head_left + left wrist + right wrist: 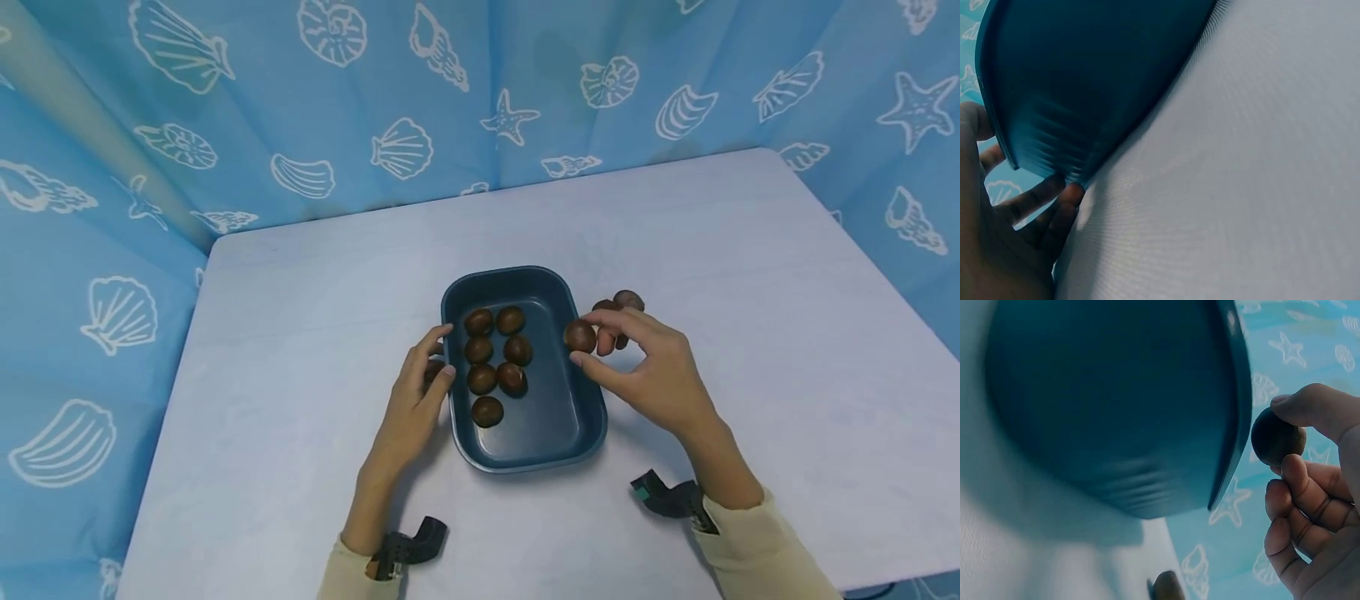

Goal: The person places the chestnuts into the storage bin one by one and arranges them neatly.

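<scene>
A dark blue rectangular tray point(555, 433) stands near the middle of the table, with several brown glossy chestnuts point(478, 350) in two rows along its left side. My right hand point(663, 371) pinches one chestnut point(580, 336) between thumb and fingers, over the tray's right rim. In the right wrist view this chestnut point(1277, 437) shows beside the tray wall point(1116, 412), with the other fingers curled below. My left hand point(412, 400) rests against the tray's left side. Its fingertips point(1071, 192) touch the outer wall low down.
More chestnuts point(628, 299) lie on the table right of the tray, partly hidden behind my right hand. A white cloth covers the table point(315, 317). A blue curtain point(465, 108) with white shells hangs along the back and left.
</scene>
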`<state>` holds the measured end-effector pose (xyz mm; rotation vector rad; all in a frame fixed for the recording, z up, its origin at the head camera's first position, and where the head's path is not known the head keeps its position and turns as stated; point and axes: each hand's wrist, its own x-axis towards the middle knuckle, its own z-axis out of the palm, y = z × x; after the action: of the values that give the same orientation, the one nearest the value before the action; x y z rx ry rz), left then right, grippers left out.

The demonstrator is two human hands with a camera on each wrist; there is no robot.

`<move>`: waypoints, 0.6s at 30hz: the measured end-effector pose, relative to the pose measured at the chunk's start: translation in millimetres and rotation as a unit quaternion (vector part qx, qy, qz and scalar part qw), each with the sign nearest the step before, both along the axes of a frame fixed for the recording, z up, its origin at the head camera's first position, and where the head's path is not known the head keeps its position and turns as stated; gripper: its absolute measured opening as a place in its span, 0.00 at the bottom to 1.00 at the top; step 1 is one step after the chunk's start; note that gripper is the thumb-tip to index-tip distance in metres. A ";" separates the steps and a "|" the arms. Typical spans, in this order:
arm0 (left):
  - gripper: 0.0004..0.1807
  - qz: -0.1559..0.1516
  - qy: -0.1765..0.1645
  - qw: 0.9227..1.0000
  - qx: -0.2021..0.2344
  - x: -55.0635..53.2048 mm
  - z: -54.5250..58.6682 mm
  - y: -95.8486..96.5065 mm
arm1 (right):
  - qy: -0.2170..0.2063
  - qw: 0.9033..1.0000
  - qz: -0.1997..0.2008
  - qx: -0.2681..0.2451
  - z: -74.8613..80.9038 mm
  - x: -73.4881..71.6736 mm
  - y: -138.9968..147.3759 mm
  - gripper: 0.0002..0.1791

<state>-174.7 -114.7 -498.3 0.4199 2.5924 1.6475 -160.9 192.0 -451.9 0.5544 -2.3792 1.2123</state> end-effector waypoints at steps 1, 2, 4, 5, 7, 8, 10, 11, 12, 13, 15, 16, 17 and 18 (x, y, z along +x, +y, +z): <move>0.26 0.000 0.001 1.000 0.001 0.1 0.2 0.0 | 0.000 1.000 0.003 0.005 1.5 0.8 -1.4 0.27; 0.26 0.000 0.001 1.000 0.000 0.2 0.2 0.0 | -0.001 1.000 0.005 0.009 2.8 1.7 -2.7 0.28; 0.26 0.001 0.003 1.000 -0.001 0.0 0.1 0.1 | -0.009 1.000 0.013 0.017 5.3 2.9 -5.0 0.27; 0.26 0.001 0.003 1.000 -0.003 -0.2 -0.1 0.1 | -0.015 1.000 0.018 0.021 6.5 3.6 -6.2 0.27; 0.26 0.001 0.002 1.000 -0.006 -0.3 -0.1 0.2 | -0.024 0.999 0.029 0.028 8.5 4.2 -8.4 0.26; 0.26 0.001 0.002 1.000 -0.007 -0.2 0.0 0.2 | -0.028 0.998 0.038 0.031 9.5 4.4 -9.5 0.25; 0.26 0.001 0.000 1.000 -0.009 -0.1 0.1 0.3 | -0.033 0.997 0.050 0.040 10.7 4.6 -12.1 0.24; 0.26 0.001 0.000 1.000 -0.009 -0.1 0.2 0.4 | -0.034 0.997 0.055 0.044 11.0 4.9 -13.5 0.24; 0.26 0.001 0.000 1.000 -0.009 0.0 0.2 0.3 | -0.034 0.997 0.060 0.048 11.1 4.9 -15.0 0.24; 0.26 0.002 0.001 1.000 -0.008 0.2 0.3 0.2 | -0.034 0.996 0.065 0.051 11.2 4.9 -16.5 0.24; 0.26 0.004 0.003 1.000 -0.007 0.4 0.6 -0.1 | -0.036 0.995 0.075 0.058 10.7 4.8 -19.8 0.25; 0.26 0.004 0.004 1.000 -0.008 0.4 0.5 0.0 | -0.036 0.994 0.080 0.060 10.3 5.2 -20.9 0.25; 0.26 0.004 0.004 1.000 -0.008 0.3 0.3 0.2 | -0.035 0.994 0.084 0.064 9.7 5.7 -22.0 0.25; 0.26 0.004 0.004 1.000 -0.008 0.3 0.1 0.4 | -0.035 0.993 0.087 0.068 9.1 6.0 -23.0 0.25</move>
<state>-174.5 -114.3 -498.2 0.4169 2.6133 1.6304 -154.9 169.1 -442.9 0.7905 -2.5299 1.1647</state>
